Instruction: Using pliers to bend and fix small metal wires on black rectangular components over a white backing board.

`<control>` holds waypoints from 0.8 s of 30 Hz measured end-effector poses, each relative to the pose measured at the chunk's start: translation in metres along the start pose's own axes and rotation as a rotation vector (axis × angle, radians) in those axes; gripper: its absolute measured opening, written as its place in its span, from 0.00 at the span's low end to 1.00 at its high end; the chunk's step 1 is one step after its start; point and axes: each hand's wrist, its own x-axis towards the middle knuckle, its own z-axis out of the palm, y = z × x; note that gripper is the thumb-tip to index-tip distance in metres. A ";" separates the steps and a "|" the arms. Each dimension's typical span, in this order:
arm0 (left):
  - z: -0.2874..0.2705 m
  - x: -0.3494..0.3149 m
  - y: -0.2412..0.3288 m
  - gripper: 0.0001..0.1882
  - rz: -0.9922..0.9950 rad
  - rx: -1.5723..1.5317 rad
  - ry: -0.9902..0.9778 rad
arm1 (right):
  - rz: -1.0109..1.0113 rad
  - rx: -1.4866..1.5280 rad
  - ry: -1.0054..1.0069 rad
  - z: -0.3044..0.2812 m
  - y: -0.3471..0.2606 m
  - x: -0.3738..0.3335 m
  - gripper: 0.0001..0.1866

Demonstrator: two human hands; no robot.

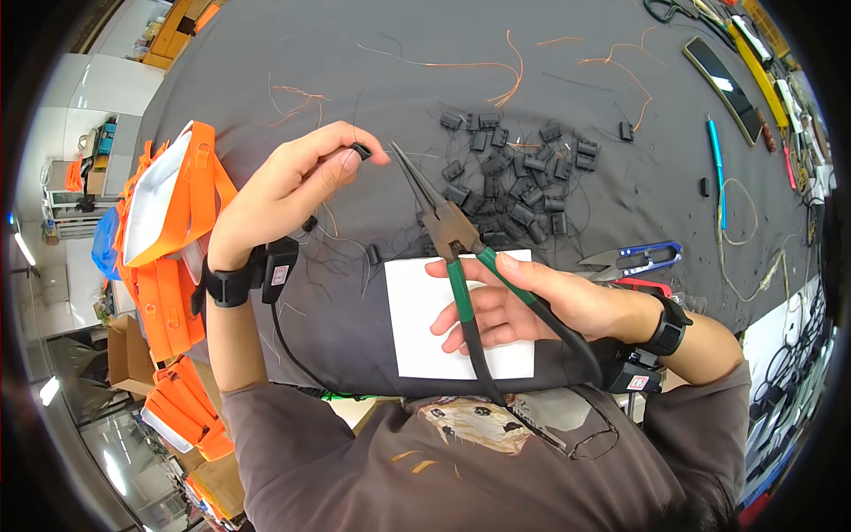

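A person seen from above, wearing a dark short-sleeved shirt, is working over a tabletop (292, 44) covered in dark grey cloth. The left hand (284, 182), left of centre in the upper half of the frame, is closing thumb and forefinger around a small black piece (362, 151), pinching it near the fingertips. The right hand (581, 306), right of centre in the lower half, is gripping long-nosed pliers (449, 232) with green and black handles; the thumb is lying over one handle while the fingers are reaching past the other. The handles are standing apart, and the slender jaws are pointing toward the upper left, their tips nearly together just beside the left fingertips and gripping nothing visible. Near the centre of the frame, a loose heap of black parts (523, 215) with thin dark strands is lying beyond the pliers. A white sheet (412, 328) is resting partly beneath the right hand. Coppery wires (509, 95) are scattering across the top. Toward the right, blue-handled snips (651, 257), a teal pen (717, 168) and a dark phone (722, 89) are lying on the cloth. Orange bags (168, 306) are sitting along the left side. Black devices (280, 266) are encircling both wrists.
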 end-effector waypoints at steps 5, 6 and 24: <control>-0.003 0.008 0.000 0.10 -0.017 0.011 -0.025 | 0.016 -0.074 -0.020 -0.001 0.001 -0.001 0.33; -0.001 0.009 0.000 0.10 0.005 0.020 -0.005 | 0.019 -0.087 -0.027 -0.001 0.000 -0.001 0.33; 0.004 0.021 0.005 0.11 -0.049 0.095 0.001 | -0.027 -0.120 -0.024 0.000 0.004 -0.001 0.34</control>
